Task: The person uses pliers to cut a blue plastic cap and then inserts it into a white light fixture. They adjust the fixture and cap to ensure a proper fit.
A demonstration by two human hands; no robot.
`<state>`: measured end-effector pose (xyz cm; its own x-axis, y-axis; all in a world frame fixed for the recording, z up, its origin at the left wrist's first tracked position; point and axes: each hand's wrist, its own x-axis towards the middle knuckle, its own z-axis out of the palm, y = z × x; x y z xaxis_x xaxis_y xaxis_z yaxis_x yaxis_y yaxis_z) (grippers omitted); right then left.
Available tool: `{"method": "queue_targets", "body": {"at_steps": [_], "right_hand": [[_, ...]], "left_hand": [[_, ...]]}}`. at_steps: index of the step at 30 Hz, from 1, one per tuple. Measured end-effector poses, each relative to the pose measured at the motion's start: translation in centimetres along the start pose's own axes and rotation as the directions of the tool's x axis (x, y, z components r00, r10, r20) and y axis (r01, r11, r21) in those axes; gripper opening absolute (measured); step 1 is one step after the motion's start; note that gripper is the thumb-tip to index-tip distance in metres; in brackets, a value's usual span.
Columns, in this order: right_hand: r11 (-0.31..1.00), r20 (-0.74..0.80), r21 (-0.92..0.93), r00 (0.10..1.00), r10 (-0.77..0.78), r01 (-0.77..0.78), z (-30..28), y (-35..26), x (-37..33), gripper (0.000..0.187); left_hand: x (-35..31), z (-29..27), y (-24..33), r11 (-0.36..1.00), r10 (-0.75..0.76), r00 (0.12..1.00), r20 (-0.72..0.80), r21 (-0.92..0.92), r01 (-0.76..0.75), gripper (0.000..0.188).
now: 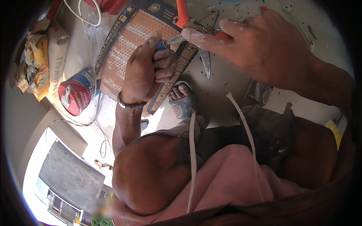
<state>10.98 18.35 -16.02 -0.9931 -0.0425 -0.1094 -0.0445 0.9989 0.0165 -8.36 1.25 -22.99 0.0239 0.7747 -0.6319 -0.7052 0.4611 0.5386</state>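
My left hand (145, 67) is closed round a short blue-handled tool (161, 45), its pale metal part pointing right. From the right reaches my right hand (252, 41), index finger stretched to that metal and whitened with dust. A red grip (224, 35) shows between its thumb and fingers, seemingly part of red-handled snips, mostly hidden by the hand. Another orange-red handle (182, 13) stands just beyond, and a pointed grey blade (204, 62) hangs below the fingertips. How these metal parts join cannot be made out. Behind my left hand lies a flat carton (124, 45) with tiles under bubble wrap.
A red-lidded paint bucket (75, 94) with a brush on it stands at left, beside torn yellow bags (39, 67). Loose cable (102, 147) trails over the floor. Dark scraps and a long pale tool (299, 28) lie at far right. My sandalled foot (183, 100) is below.
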Motion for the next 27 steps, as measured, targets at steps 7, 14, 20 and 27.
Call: {"method": "queue_targets", "body": {"at_steps": [7, 14, 20, 27], "right_hand": [[0.162, 0.526, 0.837, 0.85, 0.026, -0.523, 0.7, 2.1, 1.0, 0.039], [-0.461, 0.727, 0.386, 0.571, -0.381, -0.799, 0.7, 4.1, 0.9, 0.037], [0.656, 0.238, 0.701, 0.959, 0.155, -0.28, 1.6, 1.4, -0.4, 0.043], [0.585, 0.492, 0.679, 0.866, 0.085, -0.443, -4.1, 2.9, -0.1, 0.021]], "left_hand": [[0.5, -0.9, -2.1, 0.28, 0.667, 0.722, 0.182, 0.837, -0.469, 0.041], [1.1, -0.9, -2.0, -0.105, 0.791, 0.448, 0.417, 0.813, -0.572, 0.011], [0.5, 0.9, -1.2, 0.814, 0.392, 0.915, -0.09, 0.497, -0.3, 0.019], [1.1, 1.1, -2.0, 0.592, 0.581, 0.809, 0.088, 0.636, -0.494, 0.027]]}}
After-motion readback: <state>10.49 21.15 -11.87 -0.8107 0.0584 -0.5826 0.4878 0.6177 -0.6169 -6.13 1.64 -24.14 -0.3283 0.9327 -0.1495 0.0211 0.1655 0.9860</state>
